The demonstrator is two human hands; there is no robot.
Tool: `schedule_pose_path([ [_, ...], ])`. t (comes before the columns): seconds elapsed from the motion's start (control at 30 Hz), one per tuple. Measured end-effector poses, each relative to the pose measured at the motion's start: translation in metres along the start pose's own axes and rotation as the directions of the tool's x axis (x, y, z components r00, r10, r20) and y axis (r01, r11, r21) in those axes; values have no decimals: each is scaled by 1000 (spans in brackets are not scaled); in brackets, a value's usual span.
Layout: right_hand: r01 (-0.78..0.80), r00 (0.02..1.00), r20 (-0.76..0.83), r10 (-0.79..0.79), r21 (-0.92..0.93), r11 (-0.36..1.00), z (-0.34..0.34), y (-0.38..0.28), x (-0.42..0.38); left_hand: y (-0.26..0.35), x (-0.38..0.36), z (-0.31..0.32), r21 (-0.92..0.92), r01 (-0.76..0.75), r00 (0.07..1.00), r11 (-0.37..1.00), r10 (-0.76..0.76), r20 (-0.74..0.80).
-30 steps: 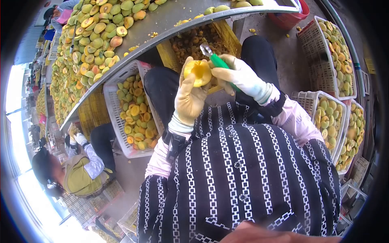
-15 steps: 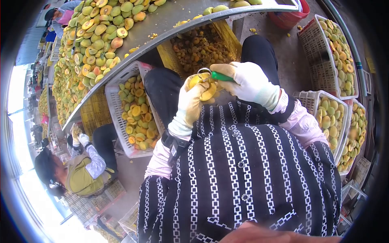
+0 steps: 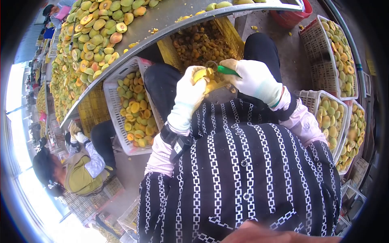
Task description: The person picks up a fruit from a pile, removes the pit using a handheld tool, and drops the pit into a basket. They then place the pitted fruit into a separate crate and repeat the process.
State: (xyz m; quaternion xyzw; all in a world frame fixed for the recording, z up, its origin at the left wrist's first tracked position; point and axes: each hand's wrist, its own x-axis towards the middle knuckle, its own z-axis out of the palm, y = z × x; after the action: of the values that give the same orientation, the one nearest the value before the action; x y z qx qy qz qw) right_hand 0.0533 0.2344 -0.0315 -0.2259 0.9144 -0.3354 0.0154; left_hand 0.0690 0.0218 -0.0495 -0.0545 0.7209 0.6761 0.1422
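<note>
In its white glove, my left hand (image 3: pixel 187 94) is closed around a yellow peach half (image 3: pixel 200 75), with another cut yellow piece (image 3: pixel 214 85) hanging at its lower side. My gloved right hand (image 3: pixel 254 79) grips the green handle of a pitting tool (image 3: pixel 228 71). The tool's metal loop reaches toward the fruit, right at its edge. Both hands are above my lap, in front of a yellow crate (image 3: pixel 229 38) filled with pits and scraps.
A metal table (image 3: pixel 162 18) ahead carries heaped cut peaches (image 3: pixel 97 39). A white crate of halves (image 3: pixel 110 91) stands left of my knee. Fruit-filled crates (image 3: pixel 314 52) line the right, near a red bucket (image 3: pixel 288 18). A co-worker (image 3: pixel 83 174) sits at left.
The tool's loop has come out from over the fruit and now shows whole beside it. My right hand has shifted slightly right, and my left hand has turned a little.
</note>
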Motion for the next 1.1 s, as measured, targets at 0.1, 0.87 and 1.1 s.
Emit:
schedule_pose_path([
  [0.1,40,997,-70,-39,17,999,-7,-7,6,10,2,-5,5,-34,999,999,34,-10],
  [0.87,-732,681,682,269,647,213,34,76,101,44,186,-249,716,131,735,686,417,-534],
  [1.1,-797,604,738,302,555,238,34,85,125,68,287,-251,837,507,739,205,398,-544],
])
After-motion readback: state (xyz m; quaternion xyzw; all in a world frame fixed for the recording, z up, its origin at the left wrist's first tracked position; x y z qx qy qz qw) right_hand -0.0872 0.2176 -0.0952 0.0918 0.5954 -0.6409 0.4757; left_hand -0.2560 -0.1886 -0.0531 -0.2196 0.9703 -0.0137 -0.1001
